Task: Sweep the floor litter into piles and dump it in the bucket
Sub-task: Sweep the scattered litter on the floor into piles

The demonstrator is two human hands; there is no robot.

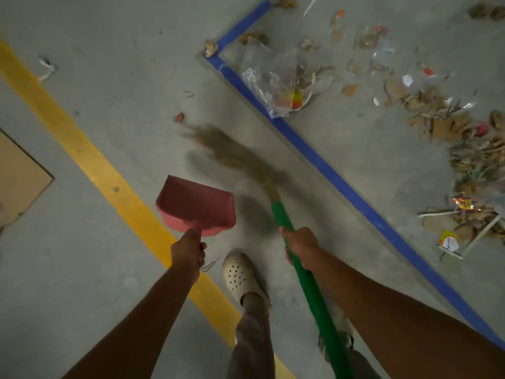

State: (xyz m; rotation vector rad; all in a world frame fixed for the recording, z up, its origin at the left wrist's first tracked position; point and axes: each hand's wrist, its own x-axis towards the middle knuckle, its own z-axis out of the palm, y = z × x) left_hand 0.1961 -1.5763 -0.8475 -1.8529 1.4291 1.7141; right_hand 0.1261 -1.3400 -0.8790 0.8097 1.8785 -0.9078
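Green-handled broom (281, 217) runs on a long slant from lower right up to the left. Its blurred straw head points away from the person, low over the grey floor (109, 77) between the yellow line (90, 160) and the blue tape (328, 165). The right grip (299, 247) clenches the handle partway along. The left grip (188, 250) clasps the stem of a red dustpan (196, 206) just left of the broom, mouth facing away. Beyond the tape lies the litter (464, 149): cardboard scraps, wrappers and a clear bag (270, 75). A pale shoe (239, 274) stands between the arms.
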